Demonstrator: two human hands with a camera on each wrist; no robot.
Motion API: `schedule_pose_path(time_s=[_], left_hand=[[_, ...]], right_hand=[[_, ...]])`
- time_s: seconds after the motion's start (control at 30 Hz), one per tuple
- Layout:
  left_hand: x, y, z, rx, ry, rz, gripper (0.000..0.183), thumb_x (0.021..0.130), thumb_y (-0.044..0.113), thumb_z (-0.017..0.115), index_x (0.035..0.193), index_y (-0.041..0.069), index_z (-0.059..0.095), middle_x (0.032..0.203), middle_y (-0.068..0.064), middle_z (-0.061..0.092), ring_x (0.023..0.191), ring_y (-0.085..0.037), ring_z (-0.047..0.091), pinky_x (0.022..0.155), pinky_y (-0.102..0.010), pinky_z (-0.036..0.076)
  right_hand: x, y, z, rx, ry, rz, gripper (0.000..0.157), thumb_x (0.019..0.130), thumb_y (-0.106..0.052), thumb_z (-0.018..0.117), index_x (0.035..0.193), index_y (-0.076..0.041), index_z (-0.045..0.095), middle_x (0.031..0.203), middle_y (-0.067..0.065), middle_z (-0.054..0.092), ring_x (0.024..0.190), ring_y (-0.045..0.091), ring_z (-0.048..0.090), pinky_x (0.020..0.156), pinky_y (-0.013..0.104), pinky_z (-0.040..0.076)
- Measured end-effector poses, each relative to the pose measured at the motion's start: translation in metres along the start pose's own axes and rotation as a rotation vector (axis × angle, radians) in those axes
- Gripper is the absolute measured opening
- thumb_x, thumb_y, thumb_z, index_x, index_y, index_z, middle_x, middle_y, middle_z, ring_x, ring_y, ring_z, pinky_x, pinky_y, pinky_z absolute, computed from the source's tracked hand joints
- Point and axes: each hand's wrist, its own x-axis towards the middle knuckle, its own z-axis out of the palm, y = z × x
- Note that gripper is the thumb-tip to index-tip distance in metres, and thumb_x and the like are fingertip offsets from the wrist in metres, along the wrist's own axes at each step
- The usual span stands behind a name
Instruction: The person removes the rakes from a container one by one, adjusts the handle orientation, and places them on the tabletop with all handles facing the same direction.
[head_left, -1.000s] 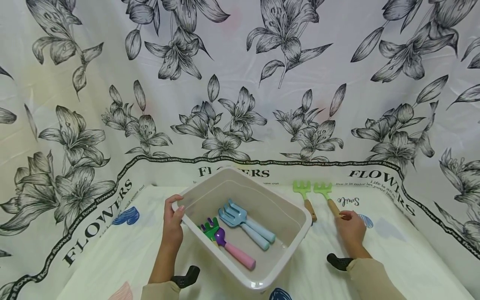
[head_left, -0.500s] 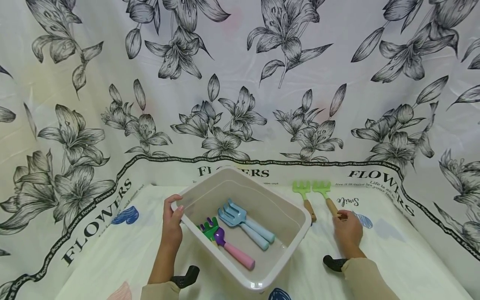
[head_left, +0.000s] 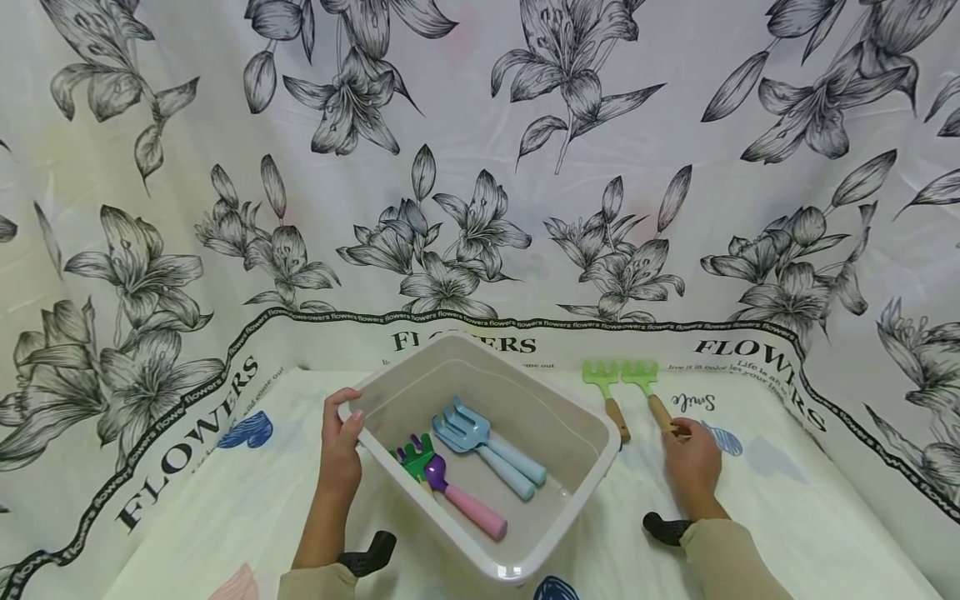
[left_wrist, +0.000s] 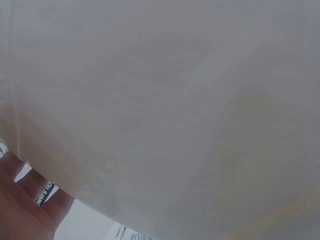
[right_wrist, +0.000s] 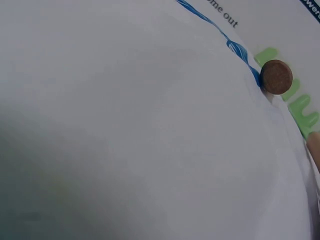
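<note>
My left hand (head_left: 341, 446) grips the left corner rim of a light grey plastic bin (head_left: 512, 570), thumb over the edge. The bin is tilted, its inside facing me; its wall fills the left wrist view. Inside lie two light-blue toy garden forks (head_left: 517, 467), a purple toy tool with a pink handle (head_left: 476, 510), and a green toy rake (head_left: 417, 458) partly hidden under it. On the right, my right hand (head_left: 692, 462) pinches the wooden handle end of a green toy rake (head_left: 658, 408). Beside that lies a second green rake (head_left: 613, 412).
A pale cloth with printed hearts (head_left: 251, 429) covers the surface. Behind it hangs a floral curtain (head_left: 480, 275). Black wrist mounts (head_left: 369, 554) stick out from both sleeves. The bin's right corner comes close to the second rake.
My right hand has shifted slightly left with the rake handle, and that rake's head now sits nearer the other green rake. The head view has drifted a little; the bin stays held.
</note>
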Motion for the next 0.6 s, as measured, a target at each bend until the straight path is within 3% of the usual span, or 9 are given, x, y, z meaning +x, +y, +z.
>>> schedule_pose_path(time_s=[0.3,0.6], left_hand=[[-0.0001,-0.0001,-0.0002,0.004,0.002,-0.005,0.04,0.1,0.029,0.036,0.135,0.009,0.031,0.136,0.004,0.039,0.118,-0.024,0.044,0.096,-0.042,0.045],[0.0009,-0.0019,0.0007,-0.017,0.008,0.009,0.04,0.1,0.028,0.037,0.134,0.008,0.031,0.136,0.002,0.039,0.119,-0.026,0.043,0.099,-0.055,0.04]], right_hand=[[-0.0012,-0.0003,-0.0011,-0.015,-0.003,-0.026,0.03,0.091,-0.009,0.063,0.119,0.001,0.061,0.106,0.018,0.062,0.091,0.031,0.054,0.074,0.043,0.04],[-0.001,-0.0023,-0.0022,-0.034,-0.037,-0.022,0.031,0.092,-0.01,0.062,0.121,0.001,0.059,0.107,0.019,0.062,0.091,0.032,0.056,0.075,0.044,0.042]])
